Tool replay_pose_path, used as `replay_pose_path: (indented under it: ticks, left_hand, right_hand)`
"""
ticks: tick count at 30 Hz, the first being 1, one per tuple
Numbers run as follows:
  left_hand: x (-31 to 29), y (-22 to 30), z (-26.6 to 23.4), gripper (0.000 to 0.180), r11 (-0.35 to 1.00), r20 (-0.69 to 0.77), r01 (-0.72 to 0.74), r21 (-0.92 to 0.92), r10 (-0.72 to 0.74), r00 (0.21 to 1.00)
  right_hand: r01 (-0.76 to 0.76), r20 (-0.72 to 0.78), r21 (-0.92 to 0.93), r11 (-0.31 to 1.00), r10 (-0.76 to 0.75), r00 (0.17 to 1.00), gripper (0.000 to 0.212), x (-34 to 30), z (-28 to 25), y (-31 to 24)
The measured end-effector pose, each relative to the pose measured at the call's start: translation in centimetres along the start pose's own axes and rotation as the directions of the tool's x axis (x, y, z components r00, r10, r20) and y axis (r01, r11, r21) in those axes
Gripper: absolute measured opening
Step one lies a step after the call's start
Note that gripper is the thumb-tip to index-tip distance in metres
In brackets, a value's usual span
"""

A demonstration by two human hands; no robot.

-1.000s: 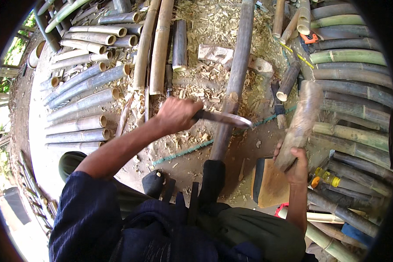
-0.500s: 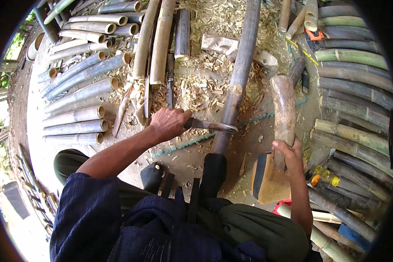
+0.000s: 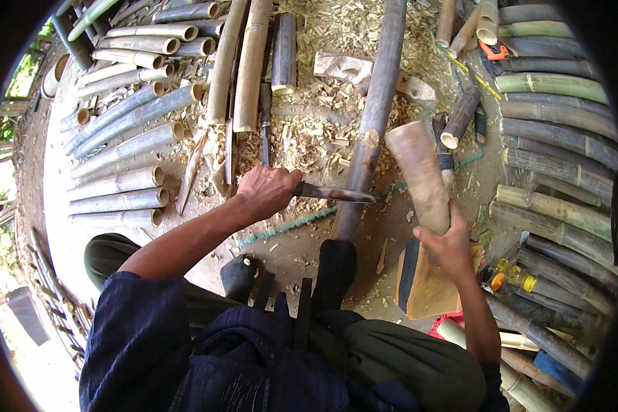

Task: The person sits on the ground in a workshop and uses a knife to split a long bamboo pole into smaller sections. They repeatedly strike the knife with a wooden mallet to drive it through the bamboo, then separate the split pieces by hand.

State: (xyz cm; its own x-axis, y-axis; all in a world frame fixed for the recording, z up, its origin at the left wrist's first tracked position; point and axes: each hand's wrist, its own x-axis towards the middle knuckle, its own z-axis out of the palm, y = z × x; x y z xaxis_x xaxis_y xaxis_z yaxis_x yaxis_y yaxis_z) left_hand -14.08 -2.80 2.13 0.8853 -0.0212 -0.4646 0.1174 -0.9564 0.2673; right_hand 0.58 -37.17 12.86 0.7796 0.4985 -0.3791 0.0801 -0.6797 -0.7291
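My left hand (image 3: pixel 266 192) is wrapped round the handle of a knife (image 3: pixel 336 195). Its blade points right and lies across a long dark bamboo pole (image 3: pixel 379 89), just below a pale knot. My right hand (image 3: pixel 450 240) grips the lower end of a thick wooden club (image 3: pixel 419 175), slightly blurred. The club's top leans left toward the pole, with a gap between it and the blade. A black-covered foot (image 3: pixel 336 271) is against the pole's near end. Below the right hand sits a tan block with a black strip (image 3: pixel 426 292), partly hidden by the wrist.
Cut bamboo lengths (image 3: pixel 117 204) lie in rows at left, more bamboo (image 3: pixel 553 130) at right. Wood shavings (image 3: pixel 323 130) cover the middle ground around a chisel-like tool (image 3: pixel 266 130) and a rough wood block (image 3: pixel 343 67). A brush (image 3: pixel 447 168) and yellow-capped bottle (image 3: pixel 518 277) lie at right.
My right hand has lifted the club slightly and tipped its top left toward the pole, uncovering the brush. The knife blade has turned a little; my left hand stays almost in place.
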Motion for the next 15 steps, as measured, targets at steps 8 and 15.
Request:
replay_pose_path:
  ticks: [8,15]
  left_hand:
    - [1.3,0.4,-1.2,0.010,0.999,0.044,-0.017,0.048,0.014,0.999]
    - [0.8,-0.2,-0.7,0.009,0.997,0.015,0.000,0.072,-0.001,1.000]
  right_hand:
    - [0.867,0.591,-0.450,0.213,-0.657,0.468,0.032,7.2,-0.3,1.9]
    - [0.971,0.621,-0.235,-0.041,-0.775,0.118,0.036,5.3,2.9,0.0]
